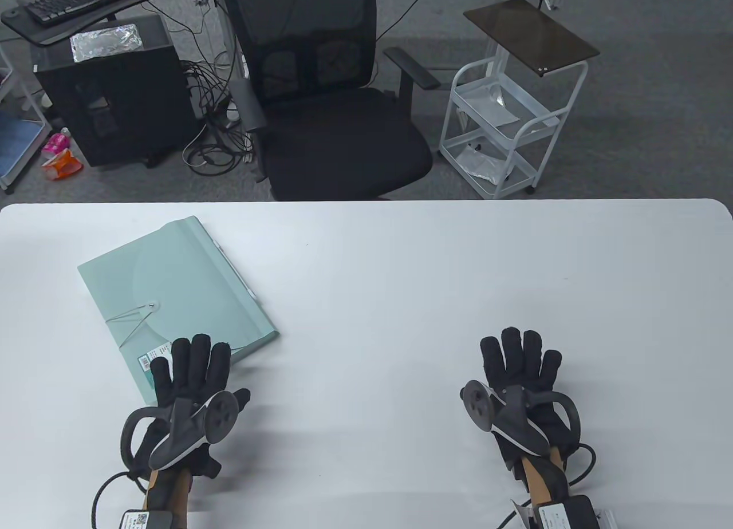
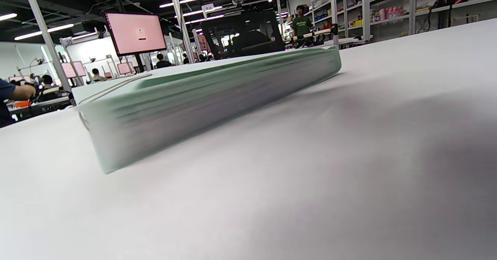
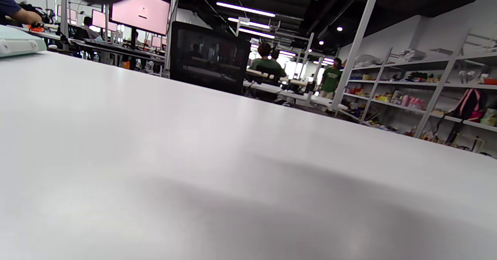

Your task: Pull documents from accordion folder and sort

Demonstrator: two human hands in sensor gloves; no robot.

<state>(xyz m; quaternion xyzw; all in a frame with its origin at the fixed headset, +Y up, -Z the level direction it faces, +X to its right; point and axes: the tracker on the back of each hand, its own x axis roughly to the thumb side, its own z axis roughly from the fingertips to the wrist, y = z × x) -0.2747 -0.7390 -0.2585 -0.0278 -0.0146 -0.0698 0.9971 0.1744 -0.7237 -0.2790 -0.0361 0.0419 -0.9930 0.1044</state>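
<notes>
A pale green accordion folder (image 1: pixel 177 285) lies flat and closed on the left of the white table (image 1: pixel 435 277), its flap held by an elastic cord on a button (image 1: pixel 152 306). Its near edge fills the left wrist view (image 2: pixel 209 93), and one corner shows in the right wrist view (image 3: pixel 19 42). My left hand (image 1: pixel 192 374) lies flat with fingers spread, fingertips over the folder's near corner by a barcode label (image 1: pixel 153 359). My right hand (image 1: pixel 518 366) lies flat and empty on the table, well to the right of the folder. No documents are out.
A black office chair (image 1: pixel 338 122) stands behind the table's far edge. A white wire trolley (image 1: pixel 504 134) is to its right, and a black computer case (image 1: pixel 114 88) to its left. All are off the table.
</notes>
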